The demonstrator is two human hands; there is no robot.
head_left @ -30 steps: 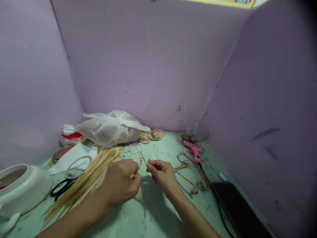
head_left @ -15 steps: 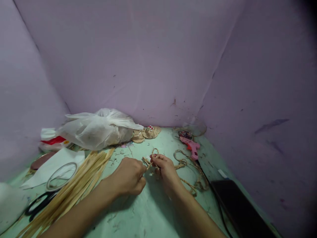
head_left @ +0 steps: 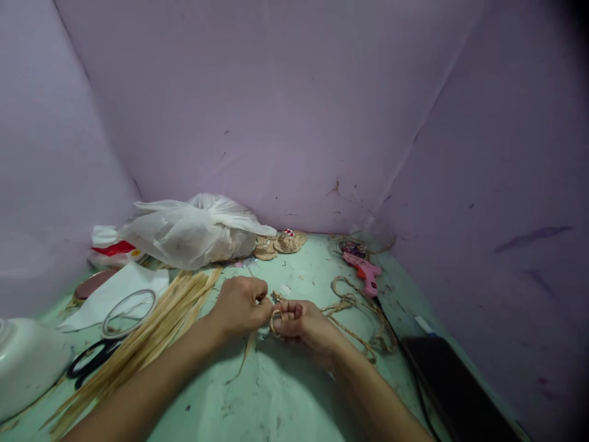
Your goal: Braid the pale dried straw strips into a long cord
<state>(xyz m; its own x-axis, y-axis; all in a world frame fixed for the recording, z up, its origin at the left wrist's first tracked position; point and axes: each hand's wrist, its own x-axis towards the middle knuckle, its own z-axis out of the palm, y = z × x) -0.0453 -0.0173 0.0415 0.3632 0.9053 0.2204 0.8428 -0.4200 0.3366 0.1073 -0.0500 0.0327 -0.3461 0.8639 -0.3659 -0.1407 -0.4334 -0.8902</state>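
My left hand (head_left: pixel 243 307) is closed, thumb against curled fingers, just above the table. A thin straw-coloured strand (head_left: pixel 247 355) hangs below it. My right hand (head_left: pixel 307 326) pinches a braided straw cord (head_left: pixel 275 323), which bends in a small loop at the fingertips. The two hands meet at this loop, and the left fingers appear to grip the cord there, though they partly hide it. Beyond the right hand, the rest of the cord (head_left: pixel 347 301) lies in loose tangled loops on the green table.
To the left lie a bundle of dry straw strips (head_left: pixel 175 319), black-handled scissors (head_left: pixel 92 361), a wire ring (head_left: pixel 129 313) and a white container (head_left: pixel 27 365). A plastic bag (head_left: pixel 197 230) and woven straw pieces (head_left: pixel 288 242) stand behind. At right are a pink glue gun (head_left: pixel 365 273) and a dark flat object (head_left: pixel 453 387).
The cord loop that stood up above my right fingertips is now lower, between the hands. My right fingers have turned. A loose strand now shows under my left hand. The view has shifted slightly.
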